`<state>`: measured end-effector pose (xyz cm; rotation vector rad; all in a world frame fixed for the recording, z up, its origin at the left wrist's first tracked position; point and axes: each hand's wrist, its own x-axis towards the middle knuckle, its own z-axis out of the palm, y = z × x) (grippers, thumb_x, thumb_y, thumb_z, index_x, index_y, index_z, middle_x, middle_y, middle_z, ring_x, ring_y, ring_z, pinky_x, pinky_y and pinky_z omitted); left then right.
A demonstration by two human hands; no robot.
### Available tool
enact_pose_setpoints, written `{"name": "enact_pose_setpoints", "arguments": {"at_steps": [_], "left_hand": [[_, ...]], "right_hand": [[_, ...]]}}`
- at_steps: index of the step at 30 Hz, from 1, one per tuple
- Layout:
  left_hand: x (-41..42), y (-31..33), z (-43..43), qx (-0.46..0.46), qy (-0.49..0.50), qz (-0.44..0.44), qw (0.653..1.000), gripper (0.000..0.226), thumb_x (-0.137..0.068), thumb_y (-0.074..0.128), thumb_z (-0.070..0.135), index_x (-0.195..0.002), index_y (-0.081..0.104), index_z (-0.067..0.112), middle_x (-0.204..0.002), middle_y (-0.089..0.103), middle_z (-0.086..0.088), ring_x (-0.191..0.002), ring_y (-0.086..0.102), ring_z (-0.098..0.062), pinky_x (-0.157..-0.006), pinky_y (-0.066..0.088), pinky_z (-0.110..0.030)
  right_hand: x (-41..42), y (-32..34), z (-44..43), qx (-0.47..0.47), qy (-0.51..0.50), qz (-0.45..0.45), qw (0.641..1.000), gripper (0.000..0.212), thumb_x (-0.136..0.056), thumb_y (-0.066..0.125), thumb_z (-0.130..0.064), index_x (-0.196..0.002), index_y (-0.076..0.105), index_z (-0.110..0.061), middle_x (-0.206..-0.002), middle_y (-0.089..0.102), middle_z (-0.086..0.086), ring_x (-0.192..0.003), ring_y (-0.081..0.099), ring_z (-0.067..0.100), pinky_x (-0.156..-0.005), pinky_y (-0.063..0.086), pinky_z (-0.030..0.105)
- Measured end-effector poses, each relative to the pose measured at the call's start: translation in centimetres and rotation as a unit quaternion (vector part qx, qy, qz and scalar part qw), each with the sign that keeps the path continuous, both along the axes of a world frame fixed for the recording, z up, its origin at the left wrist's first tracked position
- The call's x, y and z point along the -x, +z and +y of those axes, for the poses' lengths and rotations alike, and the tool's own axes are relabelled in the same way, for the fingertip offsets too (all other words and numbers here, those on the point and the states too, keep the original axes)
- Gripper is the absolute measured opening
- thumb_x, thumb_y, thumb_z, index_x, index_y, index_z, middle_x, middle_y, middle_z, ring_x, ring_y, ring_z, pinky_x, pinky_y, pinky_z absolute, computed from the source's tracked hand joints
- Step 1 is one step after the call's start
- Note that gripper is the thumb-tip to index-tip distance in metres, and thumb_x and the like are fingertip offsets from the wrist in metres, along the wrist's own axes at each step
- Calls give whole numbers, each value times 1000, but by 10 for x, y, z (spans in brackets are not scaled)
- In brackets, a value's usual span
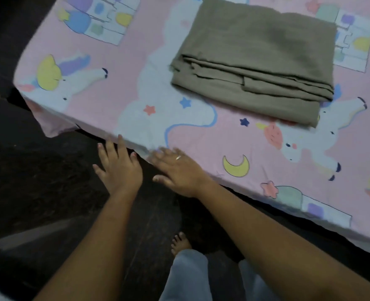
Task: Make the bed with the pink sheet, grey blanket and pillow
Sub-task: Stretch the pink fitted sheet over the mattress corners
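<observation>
Pink sheet (149, 40), printed with unicorns, lies smooth under my straight fingers (166, 154): my right hand (179, 172) rests flat at the bed's near edge, my left hand (120, 168) splayed open beside it over dark floor. Beyond, the grey blanket (255, 61) sits on the sheet, folded in soft layers.

no readable text, labels, numbers or signs anywhere

Pink sheet (201, 137) runs off top and right edges; grey blanket (255, 57) clipped at top (barely); right hand (179, 172) fingertips blurred.
</observation>
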<state>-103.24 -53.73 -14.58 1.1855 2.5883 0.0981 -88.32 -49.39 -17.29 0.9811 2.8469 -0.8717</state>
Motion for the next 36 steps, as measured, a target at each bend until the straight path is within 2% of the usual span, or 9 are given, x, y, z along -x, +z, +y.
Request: {"name": "enact_pose_setpoints", "arguments": {"at_steps": [2, 5, 9, 13, 19, 27, 29, 32, 36], "left_hand": [[26, 8, 10, -8, -34, 6, 999, 56, -99, 40, 30, -150, 17, 24, -159, 3, -2, -146, -4, -23, -112, 7, -59], [37, 3, 23, -15, -79, 2, 997, 58, -98, 40, 34, -150, 16, 25, -160, -3, 0, -146, -6, -22, -113, 3, -57], [32, -13, 37, -32, -127, -26, 991, 61, -96, 45, 35, -150, 16, 28, -160, -4, 0, -146, -7, -21, -112, 6, -57], [38, -26, 56, -44, -142, -50, 988, 58, -97, 42, 35, -149, 17, 30, -159, -1, 0, -146, -5, -21, -111, 9, -58], [86, -34, 109, -59, -64, -96, 992, 54, -100, 34, 36, -150, 14, 30, -160, 0, 0, -146, -5, -21, -114, -1, -53], [196, -24, 176, -29, 218, -138, 966, 58, -100, 31, 44, -151, 8, 31, -160, -5, 2, -145, -8, -30, -116, 0, -45], [219, -23, 190, -20, 251, -131, 959, 59, -99, 30, 47, -151, 4, 34, -159, -8, 2, -145, -9, -32, -115, 0, -49], [240, -28, 196, -52, 281, -108, 952, 62, -97, 33, 50, -150, 4, 35, -159, -8, 0, -145, -9, -28, -113, 3, -54], [251, -44, 188, -157, 258, -88, 949, 70, -94, 43, 53, -151, 11, 29, -159, -5, -6, -145, -8, -28, -115, 7, -44]], "right_hand": [[-3, 1, 29, 25, -128, 33, 991, 63, -95, 35, -48, -147, 32, -13, -153, 32, 9, -141, 28, 24, -116, 18, 38], [-54, -13, 70, 45, -376, 30, 925, 66, -90, 28, -44, -143, 38, -6, -149, 38, 13, -138, 33, 27, -114, 18, 30], [-111, -34, 94, -55, -434, -140, 888, 67, -90, 17, -51, -131, 48, -8, -128, 51, 19, -121, 45, 37, -107, 29, 46], [-54, -41, 114, -73, -474, -211, 852, 71, -89, 13, -54, -118, 53, -4, -119, 54, 26, -119, 43, 43, -110, 23, 53], [103, -35, 103, -61, -282, -103, 952, 77, -86, 9, -58, -150, 24, -19, -156, 25, 6, -144, 19, 30, -116, 5, 47], [207, -23, 94, -60, 88, 40, 994, 59, -89, 29, -48, -132, 56, -17, -138, 53, 6, -131, 45, 27, -111, 23, 43], [200, -27, 131, -47, -14, 66, 997, 61, -89, 30, -45, -136, 51, -12, -142, 49, 10, -132, 45, 29, -109, 26, 40], [162, -37, 204, -27, -254, 23, 967, 66, -92, 25, -47, -148, 30, -13, -155, 25, 8, -145, 21, 25, -116, 10, 36], [138, -43, 241, -57, -373, -91, 922, 60, -100, 29, -47, -152, 15, -21, -160, 8, 2, -148, 2, 19, -116, 9, 37]]}}
